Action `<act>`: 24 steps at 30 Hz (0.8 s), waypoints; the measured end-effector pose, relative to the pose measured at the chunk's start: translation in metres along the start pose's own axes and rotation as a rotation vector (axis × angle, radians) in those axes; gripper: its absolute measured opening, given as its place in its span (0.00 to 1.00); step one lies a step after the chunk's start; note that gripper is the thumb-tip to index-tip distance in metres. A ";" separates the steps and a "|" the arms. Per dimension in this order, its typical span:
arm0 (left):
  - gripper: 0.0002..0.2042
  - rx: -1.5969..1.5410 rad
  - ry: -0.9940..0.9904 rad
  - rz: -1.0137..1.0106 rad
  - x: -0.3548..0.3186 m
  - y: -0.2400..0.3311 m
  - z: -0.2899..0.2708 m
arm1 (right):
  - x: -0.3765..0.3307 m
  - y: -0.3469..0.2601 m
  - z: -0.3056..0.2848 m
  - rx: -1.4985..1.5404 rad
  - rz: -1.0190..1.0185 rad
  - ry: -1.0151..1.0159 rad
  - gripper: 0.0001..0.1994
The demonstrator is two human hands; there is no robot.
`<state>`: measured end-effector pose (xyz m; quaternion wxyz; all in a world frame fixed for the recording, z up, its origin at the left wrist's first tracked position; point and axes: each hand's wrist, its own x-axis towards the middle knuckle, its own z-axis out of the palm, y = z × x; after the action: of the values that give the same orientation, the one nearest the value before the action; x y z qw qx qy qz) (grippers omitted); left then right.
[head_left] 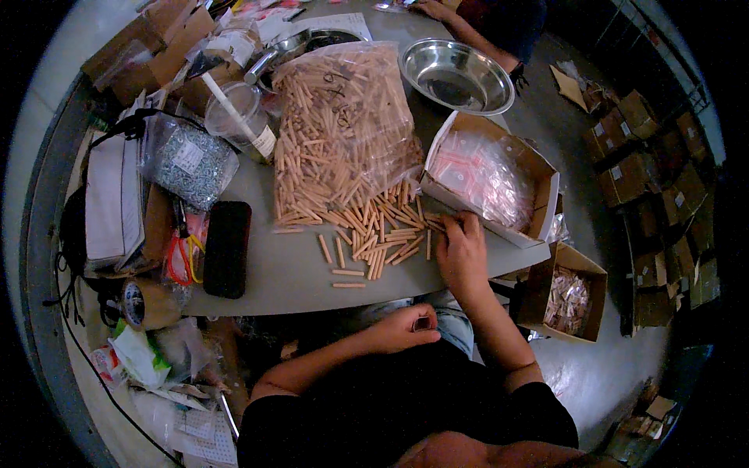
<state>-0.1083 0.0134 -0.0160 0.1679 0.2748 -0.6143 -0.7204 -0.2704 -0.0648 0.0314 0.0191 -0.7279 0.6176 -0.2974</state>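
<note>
Right hand point(462, 251) pinches wooden pegs point(374, 234) from the loose pile on the surface point(273, 269); left hand point(406, 327), below the edge, curls around a small bundle; a careless sweep might roll pegs off

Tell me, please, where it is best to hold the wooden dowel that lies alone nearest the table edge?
Likely pinch that wooden dowel at its middle from above, fingers across its width. It lies flat, lengthwise left to right, apart from the pile, so both long sides are free.

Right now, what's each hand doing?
Left hand: closed, below the table edge, around something small; what it is cannot be told.
Right hand: fingers on the loose wooden dowels.
</note>
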 end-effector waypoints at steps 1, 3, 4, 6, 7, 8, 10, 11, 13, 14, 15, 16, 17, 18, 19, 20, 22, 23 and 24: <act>0.14 -0.010 -0.010 -0.012 0.003 -0.002 0.001 | 0.000 0.001 -0.001 -0.037 -0.012 -0.011 0.14; 0.15 -0.030 -0.031 -0.036 0.009 -0.009 0.004 | -0.002 0.005 -0.005 -0.111 -0.034 -0.033 0.13; 0.16 -0.017 -0.025 -0.034 0.012 -0.010 0.005 | -0.004 0.006 -0.009 -0.119 -0.015 -0.059 0.13; 0.16 0.009 -0.015 -0.031 0.018 -0.012 0.006 | -0.010 0.008 -0.020 -0.134 0.026 -0.112 0.13; 0.15 -0.009 -0.009 -0.035 0.021 -0.016 0.007 | -0.014 0.010 -0.025 -0.121 0.053 -0.118 0.13; 0.14 -0.027 -0.003 -0.039 0.025 -0.021 0.008 | -0.018 0.014 -0.030 -0.108 0.078 -0.125 0.12; 0.13 -0.203 0.001 -0.087 0.032 -0.029 0.011 | -0.021 0.017 -0.041 -0.061 0.080 -0.159 0.12; 0.12 -0.360 -0.002 -0.130 0.036 -0.032 0.014 | -0.023 0.020 -0.045 -0.001 0.045 -0.184 0.11; 0.11 -0.581 -0.032 -0.220 0.039 -0.024 0.016 | -0.029 0.027 -0.051 0.113 -0.014 -0.237 0.11; 0.11 -0.642 -0.053 -0.266 0.040 -0.011 0.012 | -0.031 0.027 -0.054 0.135 -0.050 -0.272 0.11; 0.10 -0.700 -0.070 -0.309 0.041 -0.003 0.010 | -0.032 0.026 -0.057 0.159 -0.092 -0.306 0.11; 0.09 -0.820 -0.076 -0.301 0.042 -0.006 0.012 | -0.033 0.026 -0.060 0.184 -0.135 -0.339 0.11; 0.07 -0.940 -0.082 -0.291 0.045 -0.012 0.015 | -0.034 0.027 -0.061 0.225 -0.187 -0.372 0.11; 0.06 -1.058 -0.091 -0.281 0.046 -0.015 0.016 | -0.035 0.027 -0.062 0.265 -0.238 -0.401 0.11; 0.07 -1.056 -0.091 -0.279 0.046 -0.015 0.017 | -0.036 0.027 -0.063 0.305 -0.289 -0.430 0.10; 0.07 -1.055 -0.092 -0.278 0.046 -0.015 0.017 | -0.036 0.022 -0.070 0.369 -0.273 -0.514 0.11; 0.08 -0.793 -0.128 -0.156 0.045 -0.011 0.014 | -0.043 0.023 -0.071 0.484 -0.220 -0.609 0.11; 0.08 -0.534 -0.162 -0.035 0.045 -0.006 0.008 | -0.046 0.024 -0.071 0.541 -0.192 -0.656 0.11; 0.09 -0.455 -0.172 0.002 0.044 -0.006 0.007 | -0.046 0.025 -0.073 0.571 -0.177 -0.654 0.11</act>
<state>-0.1469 -0.0060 -0.0292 0.1734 0.1669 -0.4485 -0.8608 -0.3286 -0.0041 0.0633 0.3883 -0.7992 0.4075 -0.2107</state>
